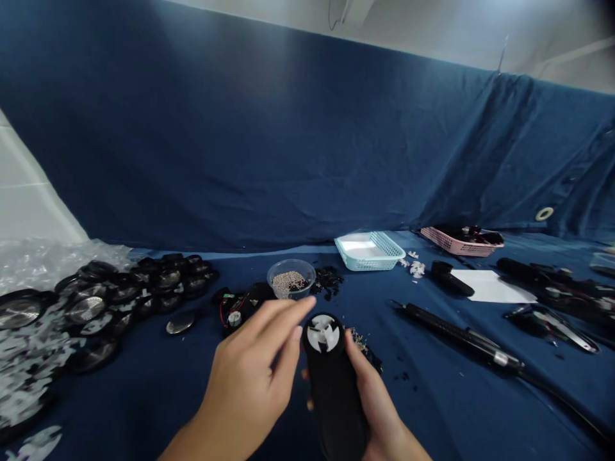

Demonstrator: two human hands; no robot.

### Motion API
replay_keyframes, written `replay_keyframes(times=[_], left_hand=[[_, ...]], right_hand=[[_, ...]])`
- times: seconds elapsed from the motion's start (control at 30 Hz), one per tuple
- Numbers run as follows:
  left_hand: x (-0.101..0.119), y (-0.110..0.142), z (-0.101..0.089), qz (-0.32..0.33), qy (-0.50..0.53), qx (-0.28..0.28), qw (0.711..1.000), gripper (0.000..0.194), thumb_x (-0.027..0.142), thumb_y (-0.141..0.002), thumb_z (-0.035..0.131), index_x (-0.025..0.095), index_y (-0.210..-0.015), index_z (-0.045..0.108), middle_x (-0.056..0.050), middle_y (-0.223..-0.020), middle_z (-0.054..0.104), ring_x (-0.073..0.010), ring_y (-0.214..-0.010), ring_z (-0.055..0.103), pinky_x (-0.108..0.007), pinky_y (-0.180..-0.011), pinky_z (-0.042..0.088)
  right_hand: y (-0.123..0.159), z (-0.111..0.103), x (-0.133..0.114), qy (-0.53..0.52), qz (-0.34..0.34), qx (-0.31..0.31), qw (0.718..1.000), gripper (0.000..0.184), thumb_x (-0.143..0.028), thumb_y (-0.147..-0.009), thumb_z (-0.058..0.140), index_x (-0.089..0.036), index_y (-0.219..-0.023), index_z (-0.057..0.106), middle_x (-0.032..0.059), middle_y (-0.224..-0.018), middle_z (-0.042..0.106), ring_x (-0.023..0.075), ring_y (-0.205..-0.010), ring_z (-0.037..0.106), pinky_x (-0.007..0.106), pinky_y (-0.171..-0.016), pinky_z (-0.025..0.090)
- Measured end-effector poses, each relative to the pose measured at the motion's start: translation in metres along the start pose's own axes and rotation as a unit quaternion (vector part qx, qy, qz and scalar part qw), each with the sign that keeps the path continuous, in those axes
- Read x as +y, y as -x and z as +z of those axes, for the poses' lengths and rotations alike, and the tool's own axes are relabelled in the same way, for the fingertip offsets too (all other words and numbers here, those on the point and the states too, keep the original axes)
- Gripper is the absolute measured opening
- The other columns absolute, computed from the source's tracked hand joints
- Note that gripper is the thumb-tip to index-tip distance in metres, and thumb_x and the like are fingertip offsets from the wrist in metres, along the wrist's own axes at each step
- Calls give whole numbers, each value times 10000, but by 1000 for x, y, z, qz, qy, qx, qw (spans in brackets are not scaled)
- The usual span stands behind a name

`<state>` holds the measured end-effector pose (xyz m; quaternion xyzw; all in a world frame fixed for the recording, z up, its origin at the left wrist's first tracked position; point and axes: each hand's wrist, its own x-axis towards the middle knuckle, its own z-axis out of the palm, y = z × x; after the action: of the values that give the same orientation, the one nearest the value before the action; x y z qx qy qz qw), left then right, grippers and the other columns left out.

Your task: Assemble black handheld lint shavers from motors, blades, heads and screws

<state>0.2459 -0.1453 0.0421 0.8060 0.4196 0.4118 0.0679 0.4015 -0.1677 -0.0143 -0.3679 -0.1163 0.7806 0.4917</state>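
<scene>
Plainly, the right hand [379, 400] is clamped around a black handheld housing [339, 400], thumb along its right side and fingertips curling round its left. The housing sits at the bottom centre of the view, its round end pointing toward 12 o'clock and showing a white fan wheel [323, 333]. The left hand [250, 368] lies at the housing's 9 o'clock, with its thumb and forefinger tips apart, near the round end; whether they touch it cannot be told.

Measured from the fan wheel, a clear plastic bowl [291, 296] of small screws [288, 280] stands at 11 o'clock, and a light blue basket [394, 250] at 1 o'clock. A pink basket [451, 244] holding black parts lies farther off at 2 o'clock, with loose white plastic pieces [417, 269] nearer on that line. A black corded screwdriver [456, 336] lies at 3 o'clock. Toward 9 o'clock are one loose round cap [180, 324] and, beyond it, a heap of black round caps [129, 294].
</scene>
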Motion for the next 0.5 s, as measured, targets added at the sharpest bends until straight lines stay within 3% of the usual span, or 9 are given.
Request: replay_keyframes(times=[0.07,0.1,0.17,0.23,0.27,0.3,0.37,0.5], left_hand=[[0,8,9,-170,153,-7,973,499,354,-857,605,386,-1333,456,-11,-1379,506,-217,-1140,559,-349,-899,486],[0,13,17,-252,250,-24,935,596,429,-812,654,374,-1358,423,-29,-1434,454,-245,-1199,521,-366,-916,478],[0,23,36,-381,460,-66,799,779,542,-731,700,345,-1406,366,-52,-1500,388,-280,-1317,427,-387,-971,451],[1,32,55,-465,624,-105,620,865,775,-718,494,292,-1424,367,-109,-1450,466,-322,-1300,459,-438,-958,457],[1,35,62,-482,668,-113,555,912,828,-702,418,268,-1421,383,-128,-1409,513,-329,-1279,485,-446,-959,455],[2,37,67,-492,696,-113,511,911,838,-708,374,263,-1414,397,-130,-1365,559,-321,-1251,518,-441,-960,454],[2,39,69,-494,722,-102,474,836,798,-745,395,276,-1398,421,-109,-1290,626,-290,-1198,571,-409,-967,451],[-3,41,59,-510,719,-76,466,728,695,-786,503,245,-1358,477,-95,-1161,703,-263,-1093,642,-360,-935,469]], right_hand=[[0,-1,0,11,-19,12,1000,674,-691,-811,530,-110,-1130,649,102,-770,710,212,-651,678,297,-592,533],[-1,-1,2,20,-37,20,999,668,-690,-810,529,-121,-1137,649,102,-806,717,220,-690,685,301,-607,536],[-5,-2,7,76,-105,45,991,642,-683,-815,522,-156,-1163,636,93,-909,721,230,-775,692,311,-644,542],[-10,-3,13,155,-184,77,968,585,-660,-813,541,-202,-1167,619,75,-1019,709,231,-867,685,321,-709,545],[-14,-4,15,191,-218,94,952,554,-644,-800,573,-214,-1146,620,69,-1063,698,231,-917,675,323,-752,541],[-17,-6,17,219,-245,108,938,527,-624,-776,615,-216,-1110,631,68,-1098,685,234,-970,657,322,-796,531],[-22,-9,19,253,-273,125,920,487,-592,-744,665,-209,-1045,656,73,-1126,669,247,-1045,622,322,-856,508],[-29,-15,20,322,-322,135,880,440,-566,-810,596,-195,-1026,690,89,-1087,677,259,-1032,617,348,-863,499]])
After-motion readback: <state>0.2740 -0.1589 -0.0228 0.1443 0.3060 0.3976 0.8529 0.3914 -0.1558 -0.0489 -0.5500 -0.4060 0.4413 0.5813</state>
